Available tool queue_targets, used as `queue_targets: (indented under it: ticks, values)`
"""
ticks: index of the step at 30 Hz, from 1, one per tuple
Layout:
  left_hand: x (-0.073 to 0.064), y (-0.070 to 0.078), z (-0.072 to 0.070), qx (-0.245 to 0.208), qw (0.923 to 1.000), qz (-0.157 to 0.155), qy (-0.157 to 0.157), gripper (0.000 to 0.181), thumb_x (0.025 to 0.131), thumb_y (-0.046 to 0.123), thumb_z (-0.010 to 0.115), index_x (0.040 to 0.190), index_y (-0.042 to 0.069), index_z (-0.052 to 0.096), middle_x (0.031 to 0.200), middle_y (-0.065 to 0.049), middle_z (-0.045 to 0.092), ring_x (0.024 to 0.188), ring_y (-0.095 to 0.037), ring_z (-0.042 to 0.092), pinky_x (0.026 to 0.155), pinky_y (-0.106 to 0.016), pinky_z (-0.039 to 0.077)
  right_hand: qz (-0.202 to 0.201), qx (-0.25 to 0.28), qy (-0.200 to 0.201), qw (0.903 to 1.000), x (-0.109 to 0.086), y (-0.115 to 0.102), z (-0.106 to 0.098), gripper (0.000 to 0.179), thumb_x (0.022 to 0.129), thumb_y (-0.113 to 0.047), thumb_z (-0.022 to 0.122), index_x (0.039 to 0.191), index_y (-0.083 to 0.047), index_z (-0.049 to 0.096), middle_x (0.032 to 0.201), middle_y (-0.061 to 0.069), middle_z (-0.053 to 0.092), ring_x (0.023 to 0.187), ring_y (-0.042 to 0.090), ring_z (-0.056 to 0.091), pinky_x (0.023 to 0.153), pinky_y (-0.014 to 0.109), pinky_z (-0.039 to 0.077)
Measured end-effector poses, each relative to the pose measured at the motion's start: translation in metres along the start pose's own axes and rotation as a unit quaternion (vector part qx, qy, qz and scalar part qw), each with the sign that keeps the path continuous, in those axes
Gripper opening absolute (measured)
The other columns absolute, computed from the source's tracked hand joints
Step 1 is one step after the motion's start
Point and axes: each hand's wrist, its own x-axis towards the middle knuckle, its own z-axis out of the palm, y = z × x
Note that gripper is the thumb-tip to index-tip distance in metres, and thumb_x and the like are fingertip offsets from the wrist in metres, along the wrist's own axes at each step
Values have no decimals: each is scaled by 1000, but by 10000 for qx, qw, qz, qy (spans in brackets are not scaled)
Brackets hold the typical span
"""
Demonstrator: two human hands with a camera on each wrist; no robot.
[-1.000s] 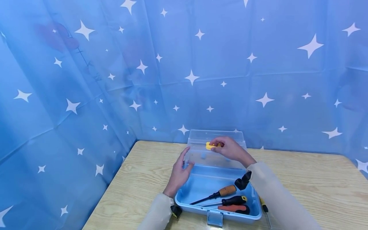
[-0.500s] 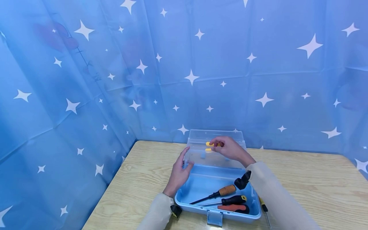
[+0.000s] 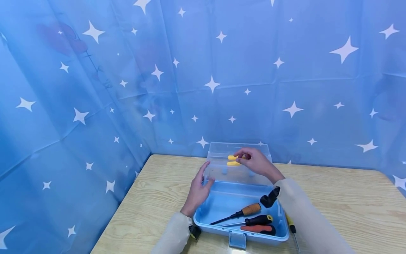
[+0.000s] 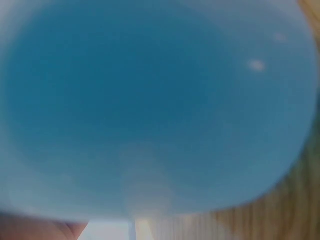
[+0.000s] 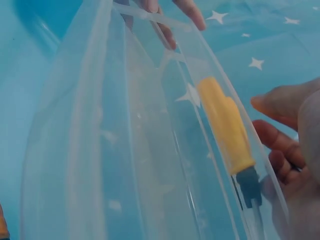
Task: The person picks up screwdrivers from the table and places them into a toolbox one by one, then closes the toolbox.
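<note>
A pale blue toolbox (image 3: 219,192) stands with its clear lid (image 3: 214,173) raised behind it. At the lid's left side, my left hand (image 3: 197,192) has its thumb and extended fingers spread along the edge. A yellow-handled screwdriver (image 5: 227,125) with a black collar shows through the lid in the right wrist view. In the head view its yellow shows as two bars. My right hand (image 3: 255,162) is right beside it, fingers loosely bent and apart from the handle in the right wrist view. The left wrist view is mostly blurred blue plastic.
Inside the box lie a wooden-handled screwdriver (image 3: 250,209), a black-and-yellow-handled screwdriver (image 3: 260,220) and a red-and-black-handled tool (image 3: 257,229). Another yellow-and-black screwdriver (image 3: 291,224) lies on the wooden table (image 3: 152,204) right of the box. A starry blue curtain (image 3: 253,70) hangs behind.
My right hand has shifted slightly right and up. The yellow handle keeps its place by the lid, showing as two separate bars now. My left hand stays still.
</note>
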Motion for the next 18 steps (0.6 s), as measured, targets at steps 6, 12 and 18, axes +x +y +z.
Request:
queue_targets:
  ticks: [6, 12, 18]
  values:
    - [0, 1, 0, 2, 10000, 6, 16, 59, 102, 23, 54, 151, 47, 31, 157, 8, 37, 145, -27, 36, 113, -58, 36, -35, 125, 134, 9998, 0, 2, -2, 17, 96, -13, 65, 111, -13, 72, 98, 5, 65, 77, 24, 49, 66, 31, 45]
    - [-2, 1, 1, 9, 10000, 0, 28, 57, 102, 27, 54, 151, 46, 31, 157, 7, 38, 144, -28, 37, 112, -57, 37, -6, 257, 259, 9993, -2, 0, -6, 17, 97, -16, 64, 111, -12, 71, 99, 6, 65, 78, 25, 49, 66, 30, 45]
    - [-1, 0, 0, -18, 10000, -3, 4, 59, 102, 25, 54, 151, 47, 30, 156, 8, 39, 143, -26, 39, 111, -57, 38, -34, 463, 275, 9985, -7, -6, -14, 21, 98, -15, 62, 116, -6, 69, 99, 9, 64, 77, 26, 51, 64, 27, 48]
